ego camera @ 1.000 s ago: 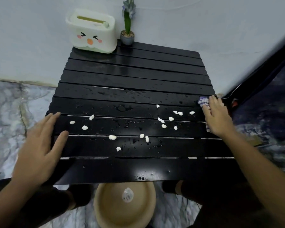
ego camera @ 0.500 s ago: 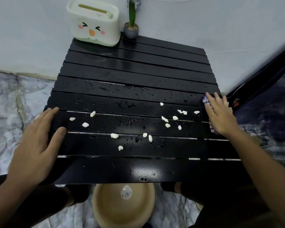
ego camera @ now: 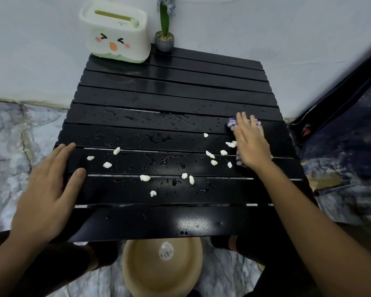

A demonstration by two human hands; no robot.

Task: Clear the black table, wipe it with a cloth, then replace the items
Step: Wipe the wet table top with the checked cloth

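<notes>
The black slatted table [ego camera: 169, 97] is wet with drops and strewn with several white crumbs [ego camera: 145, 178] across its near half. My right hand [ego camera: 252, 144] lies flat on a purple-and-white checked cloth [ego camera: 231, 123], pressing it onto the table's right side, right beside the nearest crumbs. Only the edges of the cloth show from under the hand. My left hand [ego camera: 49, 189] rests flat on the table's left front edge with its fingers spread and nothing in it. A white tissue box with a cartoon face [ego camera: 116, 35] and a small potted plant [ego camera: 164, 39] stand at the back left.
A tan bowl [ego camera: 141, 273] sits on the marble floor under the table's front edge, between my knees. A pale wall runs behind the table. A dark patterned object [ego camera: 341, 129] leans close to the table's right side.
My right hand has slid the cloth leftward from the table's right edge, reaching the nearest crumbs. The left hand stays put on the left edge.
</notes>
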